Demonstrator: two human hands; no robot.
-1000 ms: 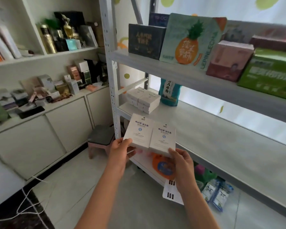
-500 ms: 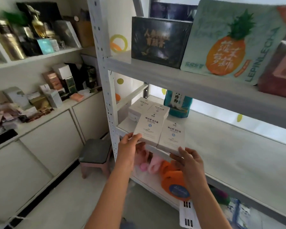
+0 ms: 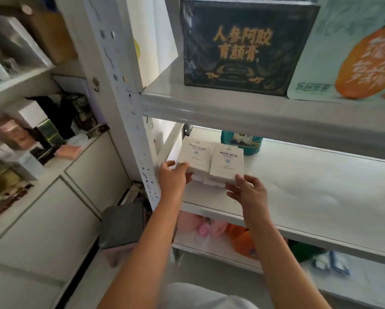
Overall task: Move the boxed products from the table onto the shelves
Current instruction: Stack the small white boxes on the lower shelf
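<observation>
Now both hands reach to the middle shelf (image 3: 309, 192) of a white metal rack. The left hand (image 3: 173, 177) curls its fingers round the near left corner of one white box (image 3: 195, 158), and the right hand (image 3: 248, 191) pinches the near edge of a second white box (image 3: 226, 162) lying just beside it at 3 o'clock. Both boxes sit atop more white boxes (image 3: 206, 180) already on that shelf, whose edges peek out beneath. At 1 o'clock from the pair stands a teal bottle (image 3: 240, 142). On the upper shelf (image 3: 254, 110), at 12 o'clock, stands a dark box with gold lettering (image 3: 242, 45), with a pineapple-print pack (image 3: 354, 52) touching it at 3 o'clock.
</observation>
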